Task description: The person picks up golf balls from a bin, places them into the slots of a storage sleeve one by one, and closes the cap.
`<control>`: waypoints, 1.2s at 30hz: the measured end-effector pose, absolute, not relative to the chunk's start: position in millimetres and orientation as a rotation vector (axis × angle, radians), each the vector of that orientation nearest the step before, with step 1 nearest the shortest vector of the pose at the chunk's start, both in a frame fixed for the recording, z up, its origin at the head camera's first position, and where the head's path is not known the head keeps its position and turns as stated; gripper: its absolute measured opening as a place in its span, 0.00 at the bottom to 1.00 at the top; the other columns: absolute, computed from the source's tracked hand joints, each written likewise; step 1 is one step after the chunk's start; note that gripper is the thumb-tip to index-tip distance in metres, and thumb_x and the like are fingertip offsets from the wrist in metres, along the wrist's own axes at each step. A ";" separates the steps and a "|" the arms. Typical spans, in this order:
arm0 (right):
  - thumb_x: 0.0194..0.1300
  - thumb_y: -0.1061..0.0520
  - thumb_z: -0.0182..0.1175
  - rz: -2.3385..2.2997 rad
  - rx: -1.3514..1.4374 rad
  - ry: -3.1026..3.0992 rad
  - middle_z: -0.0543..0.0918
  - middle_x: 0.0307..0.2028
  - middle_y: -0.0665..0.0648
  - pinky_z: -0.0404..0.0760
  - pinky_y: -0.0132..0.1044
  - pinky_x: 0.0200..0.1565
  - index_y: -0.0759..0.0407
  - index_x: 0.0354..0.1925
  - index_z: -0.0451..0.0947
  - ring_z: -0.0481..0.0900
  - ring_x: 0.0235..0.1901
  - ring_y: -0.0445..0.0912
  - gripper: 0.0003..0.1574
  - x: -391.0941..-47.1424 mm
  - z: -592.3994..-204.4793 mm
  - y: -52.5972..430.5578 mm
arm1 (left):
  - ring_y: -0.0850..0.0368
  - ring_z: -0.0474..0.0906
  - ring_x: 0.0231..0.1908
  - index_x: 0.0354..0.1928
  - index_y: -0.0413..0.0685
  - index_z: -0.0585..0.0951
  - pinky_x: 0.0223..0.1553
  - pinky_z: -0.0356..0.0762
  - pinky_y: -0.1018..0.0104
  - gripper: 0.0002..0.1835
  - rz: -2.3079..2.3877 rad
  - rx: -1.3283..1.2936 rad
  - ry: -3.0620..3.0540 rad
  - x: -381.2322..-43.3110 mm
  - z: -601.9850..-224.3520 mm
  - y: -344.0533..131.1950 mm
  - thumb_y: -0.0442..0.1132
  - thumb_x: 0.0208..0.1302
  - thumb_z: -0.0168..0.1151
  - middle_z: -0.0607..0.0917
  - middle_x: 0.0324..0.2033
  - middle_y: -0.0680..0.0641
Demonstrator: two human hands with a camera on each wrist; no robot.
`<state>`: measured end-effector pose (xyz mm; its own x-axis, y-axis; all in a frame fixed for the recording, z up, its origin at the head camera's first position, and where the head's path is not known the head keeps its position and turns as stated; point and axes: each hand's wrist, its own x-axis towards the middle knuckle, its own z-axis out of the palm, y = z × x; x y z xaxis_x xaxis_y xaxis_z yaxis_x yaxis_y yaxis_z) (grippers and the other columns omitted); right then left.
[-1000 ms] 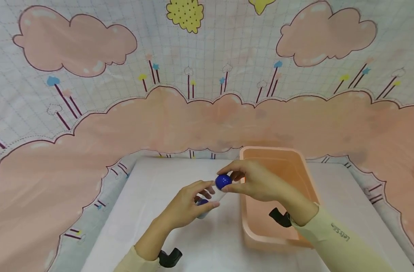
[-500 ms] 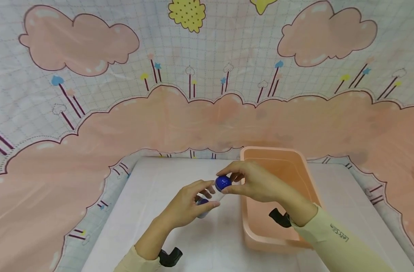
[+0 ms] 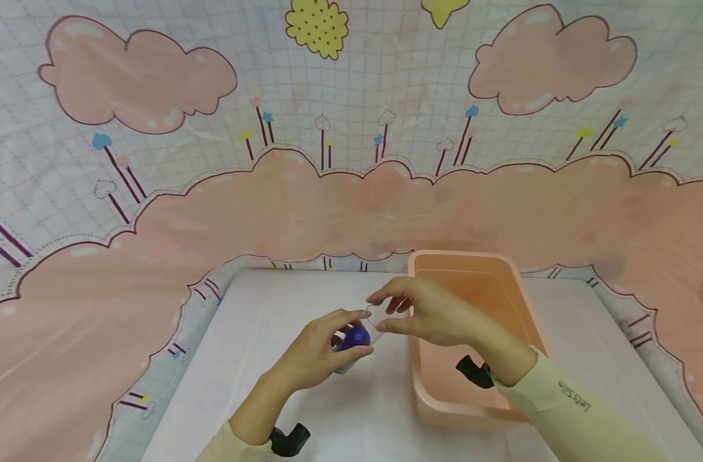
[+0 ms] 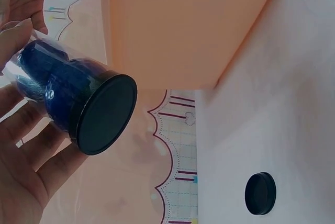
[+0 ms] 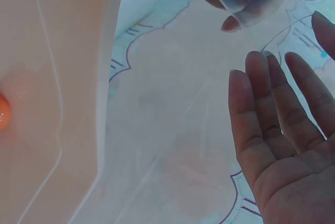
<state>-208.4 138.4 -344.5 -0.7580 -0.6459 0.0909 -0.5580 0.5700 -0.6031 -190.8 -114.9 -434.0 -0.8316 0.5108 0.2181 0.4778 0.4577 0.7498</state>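
Observation:
My left hand (image 3: 319, 346) grips a clear plastic cylinder (image 3: 380, 319) tilted up to the right. In the left wrist view, the cylinder's black end cap (image 4: 106, 115) faces the camera, and dark blue balls (image 4: 70, 85) sit inside, pressed close together. One blue ball (image 3: 357, 337) shows between thumb and fingers in the head view. My right hand (image 3: 429, 314) hovers by the cylinder's upper end, fingers spread and no ball in them. In the right wrist view, its palm (image 5: 296, 182) faces the camera with fingers extended. Whether its fingertips touch the rim, I cannot tell.
A peach plastic bin (image 3: 440, 410) stands at the right, partly behind my right forearm. An orange ball (image 5: 3, 113) lies inside it. On the white table (image 4: 293, 98) rests a loose black cap (image 4: 260, 193).
My right hand has let go of the blue ball it pinched at the cylinder's upper end. The ball has slid down into the cylinder, and the right fingers have parted. The left hand barely moved.

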 end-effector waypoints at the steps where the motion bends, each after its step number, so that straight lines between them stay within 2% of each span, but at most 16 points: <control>1: 0.68 0.47 0.71 -0.947 -1.027 2.656 0.85 0.56 0.45 0.85 0.39 0.53 0.48 0.60 0.83 0.84 0.48 0.41 0.24 -208.6 -344.7 138.6 | 0.65 0.83 0.48 0.68 0.63 0.78 0.51 0.85 0.67 0.30 1.345 0.901 2.651 -190.9 -434.2 -114.7 0.58 0.66 0.70 0.85 0.54 0.58; 12: 0.69 0.45 0.70 -0.989 -0.979 2.627 0.85 0.57 0.48 0.85 0.40 0.53 0.50 0.61 0.82 0.82 0.49 0.42 0.26 -213.1 -343.6 147.4 | 0.65 0.83 0.47 0.69 0.64 0.77 0.50 0.86 0.67 0.30 1.347 0.940 2.661 -193.5 -435.1 -115.4 0.57 0.67 0.69 0.85 0.54 0.60; 20: 0.69 0.46 0.70 -1.023 -0.892 2.659 0.85 0.54 0.46 0.85 0.40 0.52 0.48 0.59 0.82 0.83 0.48 0.41 0.23 -221.6 -341.9 159.3 | 0.64 0.83 0.48 0.70 0.64 0.76 0.51 0.85 0.67 0.31 1.336 0.912 2.658 -194.5 -434.9 -115.9 0.57 0.67 0.69 0.85 0.55 0.57; 27: 0.70 0.50 0.69 -1.064 -0.847 2.659 0.86 0.48 0.49 0.87 0.36 0.43 0.53 0.60 0.82 0.83 0.41 0.43 0.22 -231.8 -342.3 169.1 | 0.63 0.83 0.48 0.70 0.65 0.76 0.51 0.86 0.66 0.30 1.345 0.891 2.658 -193.5 -435.0 -117.4 0.57 0.67 0.70 0.85 0.54 0.57; 31: 0.70 0.51 0.68 -1.053 -0.818 2.705 0.86 0.46 0.48 0.85 0.38 0.47 0.54 0.59 0.82 0.83 0.43 0.44 0.21 -240.0 -344.6 176.8 | 0.63 0.83 0.49 0.70 0.66 0.76 0.51 0.86 0.66 0.31 1.349 0.877 2.651 -193.5 -434.6 -117.0 0.58 0.66 0.70 0.85 0.53 0.58; 36: 0.71 0.51 0.67 -1.052 -0.754 2.704 0.87 0.46 0.51 0.86 0.38 0.46 0.54 0.59 0.82 0.84 0.44 0.46 0.21 -249.7 -349.3 186.6 | 0.62 0.83 0.49 0.70 0.65 0.76 0.52 0.86 0.65 0.31 1.358 0.859 2.650 -193.1 -434.0 -116.4 0.57 0.66 0.70 0.85 0.54 0.58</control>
